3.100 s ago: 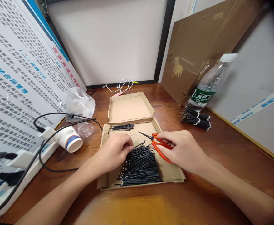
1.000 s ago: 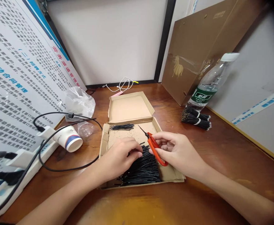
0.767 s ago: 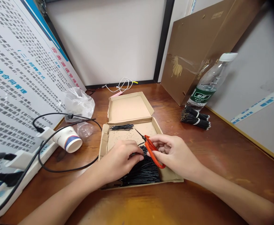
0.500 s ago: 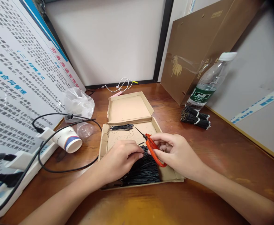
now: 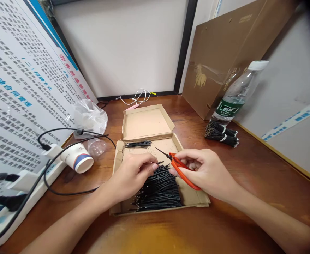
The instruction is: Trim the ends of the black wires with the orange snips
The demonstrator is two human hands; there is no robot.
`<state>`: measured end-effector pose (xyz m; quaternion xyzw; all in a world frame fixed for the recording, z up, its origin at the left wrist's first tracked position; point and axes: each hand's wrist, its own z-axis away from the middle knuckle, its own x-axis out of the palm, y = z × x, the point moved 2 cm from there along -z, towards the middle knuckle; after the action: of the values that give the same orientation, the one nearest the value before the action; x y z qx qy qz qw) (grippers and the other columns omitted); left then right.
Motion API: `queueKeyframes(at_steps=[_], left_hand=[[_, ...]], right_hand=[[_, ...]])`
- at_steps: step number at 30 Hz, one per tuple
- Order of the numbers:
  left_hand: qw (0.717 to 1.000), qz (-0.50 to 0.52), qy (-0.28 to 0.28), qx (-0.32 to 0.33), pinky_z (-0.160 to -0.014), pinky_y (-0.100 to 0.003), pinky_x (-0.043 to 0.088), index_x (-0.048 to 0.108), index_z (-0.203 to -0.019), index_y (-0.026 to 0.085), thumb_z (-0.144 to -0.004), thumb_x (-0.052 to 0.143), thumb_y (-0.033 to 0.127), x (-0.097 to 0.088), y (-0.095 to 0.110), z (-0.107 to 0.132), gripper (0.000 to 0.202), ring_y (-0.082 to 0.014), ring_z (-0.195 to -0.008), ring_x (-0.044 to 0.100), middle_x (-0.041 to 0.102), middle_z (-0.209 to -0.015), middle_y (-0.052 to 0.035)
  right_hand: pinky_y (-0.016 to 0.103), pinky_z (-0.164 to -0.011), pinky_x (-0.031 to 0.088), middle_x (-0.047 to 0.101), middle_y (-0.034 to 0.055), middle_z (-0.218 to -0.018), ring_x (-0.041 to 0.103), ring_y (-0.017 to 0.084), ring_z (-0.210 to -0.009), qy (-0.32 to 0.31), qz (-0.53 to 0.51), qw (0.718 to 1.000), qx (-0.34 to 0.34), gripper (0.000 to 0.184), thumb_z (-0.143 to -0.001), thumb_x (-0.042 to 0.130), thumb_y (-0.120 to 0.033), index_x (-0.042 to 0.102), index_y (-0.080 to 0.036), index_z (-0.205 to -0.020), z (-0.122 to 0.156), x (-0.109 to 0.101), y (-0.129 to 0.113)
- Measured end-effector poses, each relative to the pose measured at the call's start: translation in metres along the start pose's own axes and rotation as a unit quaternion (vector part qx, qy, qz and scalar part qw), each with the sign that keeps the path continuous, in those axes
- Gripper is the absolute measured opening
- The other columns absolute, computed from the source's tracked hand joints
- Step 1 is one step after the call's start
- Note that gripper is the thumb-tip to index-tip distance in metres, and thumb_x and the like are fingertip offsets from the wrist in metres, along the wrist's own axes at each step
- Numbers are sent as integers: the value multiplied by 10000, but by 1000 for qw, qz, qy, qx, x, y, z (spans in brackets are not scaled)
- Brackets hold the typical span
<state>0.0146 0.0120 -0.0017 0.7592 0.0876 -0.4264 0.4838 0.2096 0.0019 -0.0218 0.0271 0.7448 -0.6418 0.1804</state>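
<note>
Orange-handled scissors (image 5: pixel 174 165) with thin dark pointed blades rest in my right hand (image 5: pixel 209 173), whose fingers are closed around the handles. The blades point up and left, apart from my left hand (image 5: pixel 133 174). Between the thumb and forefinger of that hand is a short black wire (image 5: pixel 160 162), its end sticking out to the right. Below both hands lies a large pile of short black wires (image 5: pixel 160 192) in an open cardboard box (image 5: pixel 178 143). A smaller row of black wires (image 5: pixel 137 144) lies along the box's far left side, with tiny dark bits near it.
Two banded wire bundles (image 5: pixel 221 134) lie at the right, by a water bottle (image 5: pixel 227 106) and a brown box (image 5: pixel 210 63). On the left are a tipped paper cup (image 5: pixel 78 157), a plastic bag (image 5: pixel 88 116), a power strip (image 5: pixel 29 197) and a looping black cable (image 5: pixel 72 193).
My right hand has moved the scissors slightly right, away from my left hand. My left hand has shifted a little left and up, uncovering more of the pile.
</note>
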Motion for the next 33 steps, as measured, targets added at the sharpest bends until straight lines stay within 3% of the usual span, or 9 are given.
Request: queueKeyframes(at_steps=[5, 9, 17, 22, 33], left_hand=[[999, 27, 19, 9, -622, -220, 398, 612, -883, 154, -941, 483, 166, -2, -1, 0, 142, -104, -655, 534, 594, -712, 14], [999, 47, 24, 4, -584, -208, 401, 598, -812, 146, -948, 462, 172, -4, 0, 0, 193, -83, -591, 525, 599, -726, 9], [995, 90, 23, -21, -549, -201, 412, 588, -777, 134, -948, 448, 164, -5, 0, 0, 224, -64, -536, 515, 600, -725, 7], [996, 83, 30, -15, -572, -202, 421, 588, -772, 134, -950, 453, 168, -5, -1, 0, 226, -70, -566, 526, 596, -712, 10], [998, 55, 36, -6, -588, -215, 408, 597, -764, 136, -943, 461, 164, -7, 1, -1, 226, -91, -612, 511, 600, -724, -4]], right_hand=[[206, -444, 340, 563, -14, -572, 415, 83, -502, -11, 62, 998, -23, 169, -695, 738, -293, 682, -139, -739, 1, -4, -5], [218, -448, 337, 567, -2, -572, 409, 90, -505, -21, 119, 992, -44, 205, -741, 694, -337, 697, -133, -761, 2, -5, -5], [224, -437, 273, 452, -42, -495, 313, 71, -470, -12, 195, 975, -103, 153, -764, 673, -268, 715, -132, -705, 3, -6, -7], [221, -459, 288, 457, -47, -512, 325, 70, -483, -4, 223, 964, -143, 113, -765, 662, -218, 717, -126, -729, 2, -6, -5], [242, -449, 247, 380, -62, -495, 283, 70, -465, 9, 254, 951, -177, 138, -795, 629, -215, 712, -143, -712, 2, -8, -7]])
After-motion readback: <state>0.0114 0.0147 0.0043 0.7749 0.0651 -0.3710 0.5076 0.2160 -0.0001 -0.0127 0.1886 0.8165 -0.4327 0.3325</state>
